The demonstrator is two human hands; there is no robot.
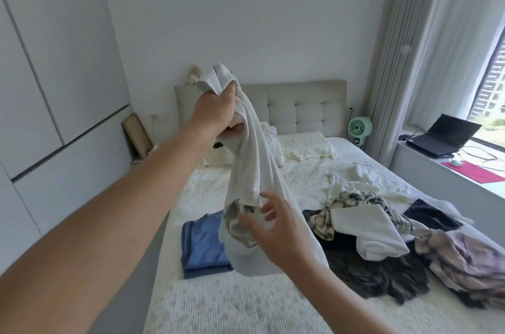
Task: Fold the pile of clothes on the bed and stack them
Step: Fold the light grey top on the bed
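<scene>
White garment point(251, 148): soft matt cloth, thin, limp, finely textured. Folded blue garment point(203, 245): smooth matt cloth w/ crisp creases. Clothes pile point(388, 241): mixed matt fabrics, incl. a checked weave, a smooth white piece, dark cloth and a mottled pinkish-grey piece. Bed cover point(240, 303): ribbed, slightly rough textile. Headboard point(306, 107): tufted grey upholstery, matt. Fan point(359, 126): green plastic, slight sheen. Laptop point(442, 135): dark matt casing. Mat point(472, 172): red, flat, matt. Wardrobe doors point(54, 60): smooth white panels, satin finish. Curtain point(396, 60): pleated pale cloth.
</scene>
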